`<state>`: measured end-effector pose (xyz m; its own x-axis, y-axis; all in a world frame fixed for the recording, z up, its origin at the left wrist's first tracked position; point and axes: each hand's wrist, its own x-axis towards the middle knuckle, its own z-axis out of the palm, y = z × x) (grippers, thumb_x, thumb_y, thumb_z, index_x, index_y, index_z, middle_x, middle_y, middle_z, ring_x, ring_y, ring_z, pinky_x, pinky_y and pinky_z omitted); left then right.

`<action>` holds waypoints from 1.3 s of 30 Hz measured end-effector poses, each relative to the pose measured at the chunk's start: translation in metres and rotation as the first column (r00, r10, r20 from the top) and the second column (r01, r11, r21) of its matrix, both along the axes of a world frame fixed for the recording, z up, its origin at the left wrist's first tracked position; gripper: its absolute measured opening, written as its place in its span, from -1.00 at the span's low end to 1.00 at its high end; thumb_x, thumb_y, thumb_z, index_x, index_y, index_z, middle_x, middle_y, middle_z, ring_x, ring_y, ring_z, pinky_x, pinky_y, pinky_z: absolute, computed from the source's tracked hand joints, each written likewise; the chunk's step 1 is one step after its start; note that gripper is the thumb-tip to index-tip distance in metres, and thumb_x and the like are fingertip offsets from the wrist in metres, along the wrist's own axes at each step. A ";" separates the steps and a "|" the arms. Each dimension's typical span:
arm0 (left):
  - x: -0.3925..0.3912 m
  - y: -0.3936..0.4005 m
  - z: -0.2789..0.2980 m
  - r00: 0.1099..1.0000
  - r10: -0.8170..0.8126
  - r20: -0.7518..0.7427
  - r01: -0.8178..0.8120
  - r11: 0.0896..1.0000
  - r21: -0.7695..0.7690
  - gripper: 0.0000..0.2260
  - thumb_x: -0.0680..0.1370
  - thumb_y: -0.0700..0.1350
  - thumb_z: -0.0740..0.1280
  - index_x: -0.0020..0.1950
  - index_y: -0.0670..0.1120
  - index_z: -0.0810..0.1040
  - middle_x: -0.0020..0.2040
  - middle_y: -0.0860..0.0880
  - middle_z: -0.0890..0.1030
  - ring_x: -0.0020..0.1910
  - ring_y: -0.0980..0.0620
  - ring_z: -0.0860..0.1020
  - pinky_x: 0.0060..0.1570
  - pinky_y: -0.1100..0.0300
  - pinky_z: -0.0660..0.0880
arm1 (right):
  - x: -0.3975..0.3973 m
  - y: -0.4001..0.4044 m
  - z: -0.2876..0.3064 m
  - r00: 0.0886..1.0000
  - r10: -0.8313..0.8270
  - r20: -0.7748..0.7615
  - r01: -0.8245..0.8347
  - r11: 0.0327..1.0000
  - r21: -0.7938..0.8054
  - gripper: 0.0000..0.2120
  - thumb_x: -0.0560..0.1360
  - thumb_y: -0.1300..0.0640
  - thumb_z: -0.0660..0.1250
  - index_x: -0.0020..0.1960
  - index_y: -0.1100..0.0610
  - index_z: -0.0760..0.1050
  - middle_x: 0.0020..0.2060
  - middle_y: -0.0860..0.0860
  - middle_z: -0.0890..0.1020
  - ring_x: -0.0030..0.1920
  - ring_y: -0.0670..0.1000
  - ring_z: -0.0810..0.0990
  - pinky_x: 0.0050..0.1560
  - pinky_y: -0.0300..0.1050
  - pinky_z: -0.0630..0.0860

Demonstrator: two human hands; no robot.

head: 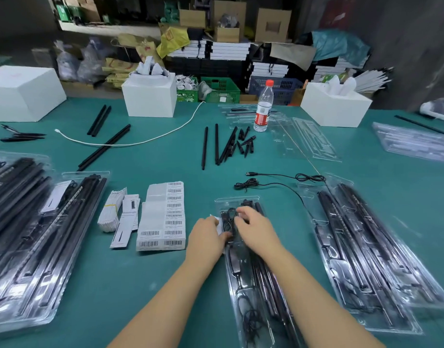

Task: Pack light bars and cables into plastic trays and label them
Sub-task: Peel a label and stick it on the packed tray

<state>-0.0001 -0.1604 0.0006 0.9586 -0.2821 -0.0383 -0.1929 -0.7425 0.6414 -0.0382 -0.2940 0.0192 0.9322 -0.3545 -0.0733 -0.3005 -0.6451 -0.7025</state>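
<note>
My right hand (252,226) curls over the coiled black cable (229,219), fingertips pressing it down into the far end of the clear plastic tray (241,285) straight in front of me; my left hand (207,234) steadies the tray's left edge, its fingers bent against what looks like a slip of white paper, though I cannot tell if they truly pinch it. The cable is light, limp and springy, so I judge it wants holding at the bundle's middle until it seats. The tray is thin and flexes easily; best gripped at its rim. Barcode labels (163,217) lie just left on the green table (140,285), filled trays (371,247) to my right.
</note>
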 end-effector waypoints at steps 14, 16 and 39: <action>0.004 -0.002 0.003 0.997 0.017 -0.076 -0.020 0.999 -0.044 -0.56 0.54 0.00 0.45 0.35 -0.17 0.50 0.27 -0.11 0.57 0.23 -0.08 0.54 0.13 0.17 0.41 | -0.064 -0.120 -0.032 0.930 -0.270 -0.250 0.094 0.831 -0.549 -0.31 0.66 -0.24 -0.10 0.63 0.11 -0.14 0.61 0.18 -0.10 0.61 0.16 -0.14 0.58 0.10 -0.16; 0.005 -0.002 0.003 0.997 0.021 -0.081 -0.024 0.999 -0.044 -0.56 0.54 0.00 0.45 0.35 -0.17 0.50 0.28 -0.10 0.57 0.24 -0.08 0.54 0.14 0.17 0.41 | -0.056 -0.107 -0.031 0.945 -0.232 -0.232 0.087 0.859 -0.504 -0.35 0.67 -0.22 -0.12 0.64 0.10 -0.12 0.61 0.16 -0.10 0.61 0.14 -0.16 0.58 0.08 -0.18; 0.007 -0.002 0.001 0.993 0.017 -0.116 -0.023 0.999 -0.047 -0.57 0.54 -0.01 0.45 0.33 -0.16 0.50 0.27 -0.08 0.57 0.23 -0.06 0.53 0.07 0.21 0.36 | -0.067 -0.173 -0.010 0.842 -0.406 -0.355 0.164 0.820 -0.548 -0.49 0.70 0.04 -0.04 0.62 -0.11 -0.03 0.62 0.03 0.01 0.60 0.16 -0.03 0.55 0.29 -0.05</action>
